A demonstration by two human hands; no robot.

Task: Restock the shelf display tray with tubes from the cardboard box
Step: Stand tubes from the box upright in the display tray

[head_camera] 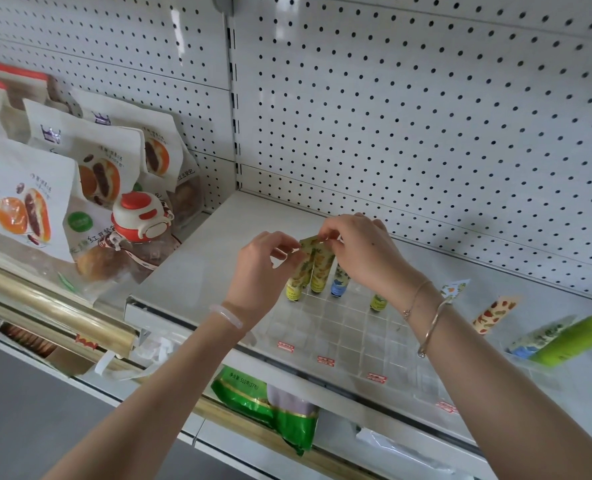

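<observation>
Seating yellow tubes (317, 268) in the display tray (343, 336) under my wrists, I pinch their crimped tops with my left hand (265, 263) and right hand (362, 249). Next, I reckon: press them upright into their cells, then let go.

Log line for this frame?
left hand, right hand: pinching yellow tubes | tubes: upright in tray | tray: mostly unfilled

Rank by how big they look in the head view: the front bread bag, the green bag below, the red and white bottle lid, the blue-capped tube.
Largest first:
front bread bag, even cut off by the frame edge
green bag
red and white bottle lid
blue-capped tube, partly hidden by the right hand
</observation>
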